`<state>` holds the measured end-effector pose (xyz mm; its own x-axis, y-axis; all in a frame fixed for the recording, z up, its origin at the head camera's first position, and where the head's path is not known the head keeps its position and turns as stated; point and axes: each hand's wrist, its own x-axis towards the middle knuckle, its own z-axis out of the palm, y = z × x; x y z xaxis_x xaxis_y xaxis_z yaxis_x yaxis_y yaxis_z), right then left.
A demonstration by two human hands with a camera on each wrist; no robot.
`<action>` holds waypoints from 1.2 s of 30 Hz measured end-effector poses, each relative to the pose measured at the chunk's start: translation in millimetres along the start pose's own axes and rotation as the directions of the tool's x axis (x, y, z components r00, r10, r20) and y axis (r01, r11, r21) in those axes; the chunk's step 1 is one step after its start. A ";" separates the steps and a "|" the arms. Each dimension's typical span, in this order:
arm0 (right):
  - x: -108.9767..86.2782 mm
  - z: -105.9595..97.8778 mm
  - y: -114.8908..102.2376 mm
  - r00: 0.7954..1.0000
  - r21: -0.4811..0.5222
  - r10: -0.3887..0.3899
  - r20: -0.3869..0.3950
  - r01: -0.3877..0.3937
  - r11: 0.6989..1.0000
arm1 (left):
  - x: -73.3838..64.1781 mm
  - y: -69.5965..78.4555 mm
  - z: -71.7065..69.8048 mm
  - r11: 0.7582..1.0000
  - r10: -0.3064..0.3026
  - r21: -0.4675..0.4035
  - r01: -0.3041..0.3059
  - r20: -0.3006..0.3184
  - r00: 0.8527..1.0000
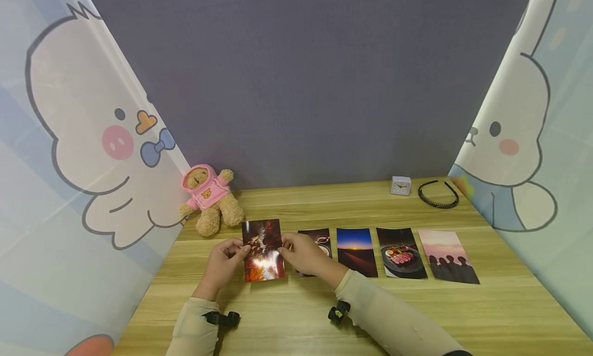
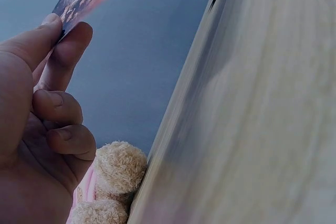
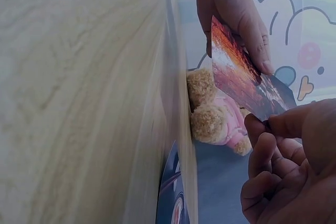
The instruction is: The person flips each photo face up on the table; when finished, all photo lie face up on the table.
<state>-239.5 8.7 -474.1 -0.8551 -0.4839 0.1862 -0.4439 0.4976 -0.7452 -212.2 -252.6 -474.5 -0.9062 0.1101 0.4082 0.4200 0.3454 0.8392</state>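
Observation:
A glossy photo print [image 1: 263, 250] in dark red and orange is held between both hands, raised off the table in the wrist views. My left hand [image 1: 221, 266] pinches its left edge between thumb and forefinger, the other fingers curled in. On the opposite edge, the thumb and forefinger of my right hand [image 1: 306, 253] pinch it too. Partly covered by the right hand, a dark photo with a cup [image 1: 319, 236] lies on the table. To its right lie a sunset road photo [image 1: 355, 250], a food plate photo [image 1: 401, 254] and a pink sky photo with silhouettes [image 1: 447, 253], in a row.
A teddy bear in a pink hoodie [image 1: 208, 196] leans at the back left of the wooden table [image 1: 296, 315]. At the back right stand a small white clock [image 1: 400, 185] and a black headband [image 1: 437, 204]. A grey panel [image 1: 306, 88] rises behind the table.

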 end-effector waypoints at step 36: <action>0.2 -3.7 0.9 0.996 0.158 0.062 -0.065 -0.051 0.986 | 2.2 -37.4 -2.5 0.994 -0.013 -0.103 0.022 0.082 0.997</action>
<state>-241.1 11.7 -472.3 -0.8964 -0.4046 0.1807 -0.3517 0.4014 -0.8457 -229.7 -267.5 -504.1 -0.9126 0.1819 0.3661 0.4030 0.2496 0.8805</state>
